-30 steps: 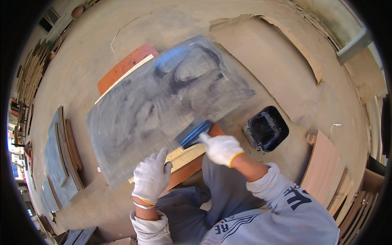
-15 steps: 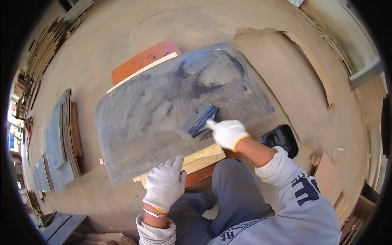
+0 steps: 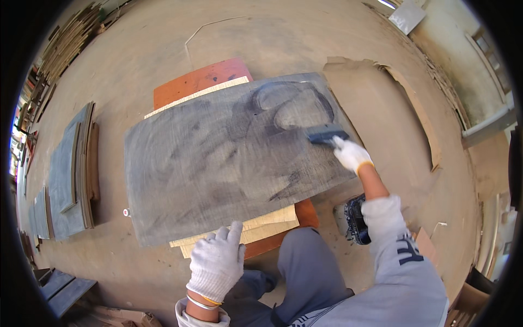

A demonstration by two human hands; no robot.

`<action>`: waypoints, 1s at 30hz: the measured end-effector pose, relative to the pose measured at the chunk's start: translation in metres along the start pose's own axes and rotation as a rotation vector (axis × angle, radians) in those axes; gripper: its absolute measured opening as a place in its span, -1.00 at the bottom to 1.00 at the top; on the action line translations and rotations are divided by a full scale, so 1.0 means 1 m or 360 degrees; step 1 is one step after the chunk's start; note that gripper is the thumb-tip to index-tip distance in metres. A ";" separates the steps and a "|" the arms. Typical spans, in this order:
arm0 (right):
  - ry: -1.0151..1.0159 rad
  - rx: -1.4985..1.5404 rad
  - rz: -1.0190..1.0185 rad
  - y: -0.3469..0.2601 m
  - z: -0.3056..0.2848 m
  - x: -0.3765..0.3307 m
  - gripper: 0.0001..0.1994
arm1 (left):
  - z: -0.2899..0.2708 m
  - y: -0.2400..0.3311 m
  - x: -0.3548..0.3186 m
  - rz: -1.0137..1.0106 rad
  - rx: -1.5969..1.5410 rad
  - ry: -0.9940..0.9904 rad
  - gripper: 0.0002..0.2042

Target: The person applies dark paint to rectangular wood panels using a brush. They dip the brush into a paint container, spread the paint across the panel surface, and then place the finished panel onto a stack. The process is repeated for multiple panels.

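Note:
A large sheet of board (image 3: 229, 158), smeared grey-black with curved wet-looking streaks, lies in front of me. My right hand (image 3: 353, 155), in a white glove, is closed round the handle of a wide, flat blue spreader (image 3: 327, 133). The spreader's head rests over the sheet's right part, below two paler oval patches. My left hand (image 3: 218, 259), also gloved, is at the near edge with its fingers extended and nothing in them. Its fingertips overlap pale wood sheets (image 3: 267, 222) under the board; whether they touch is unclear. A black-stained container (image 3: 357, 218) stands beside my right forearm.
Reddish-orange board (image 3: 201, 82) sticks out beneath the stack at the far side. Stacked grey panels (image 3: 68, 169) stand on the floor at left. A brown sheet with a raised, torn edge (image 3: 419, 120) lies at right. Planks (image 3: 71, 41) are piled far left.
My right hand has moved the spreader rightward and away from me across the board, turning its head more crosswise. The left hand stays near the front edge. The view has shifted slightly.

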State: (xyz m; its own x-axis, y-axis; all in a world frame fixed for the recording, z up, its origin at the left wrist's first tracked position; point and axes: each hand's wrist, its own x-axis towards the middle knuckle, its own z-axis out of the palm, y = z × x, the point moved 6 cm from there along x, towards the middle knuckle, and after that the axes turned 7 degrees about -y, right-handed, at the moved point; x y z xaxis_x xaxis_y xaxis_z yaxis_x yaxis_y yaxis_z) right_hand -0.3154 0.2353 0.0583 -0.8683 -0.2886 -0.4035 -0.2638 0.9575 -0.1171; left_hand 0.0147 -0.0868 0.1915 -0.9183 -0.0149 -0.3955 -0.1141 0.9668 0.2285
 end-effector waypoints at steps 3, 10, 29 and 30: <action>0.0024 -0.0016 -0.0211 -0.011 -0.005 0.041 -0.44 | 0.013 0.002 -0.001 0.0080 -0.0037 -0.0003 -0.49; -0.0233 -0.0070 -0.0157 0.001 -0.005 0.048 -0.36 | 0.004 -0.017 -0.015 -0.0061 0.0122 0.0155 -0.54; -0.0232 0.0403 -0.0424 -0.056 -0.060 0.251 -0.20 | 0.012 -0.020 -0.015 -0.0035 0.0023 0.0034 -0.51; -0.0378 0.0581 -0.0581 -0.088 -0.043 0.246 -0.20 | 0.013 -0.024 -0.021 -0.0068 0.0031 0.0049 -0.51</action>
State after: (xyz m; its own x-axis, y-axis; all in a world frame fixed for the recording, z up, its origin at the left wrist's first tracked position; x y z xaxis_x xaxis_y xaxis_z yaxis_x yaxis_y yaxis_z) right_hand -0.5235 0.0800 0.0080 -0.6184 -0.6328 -0.4661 -0.3301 0.7473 -0.5766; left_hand 0.0413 -0.1069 0.1830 -0.9240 -0.0640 -0.3769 -0.1464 0.9700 0.1943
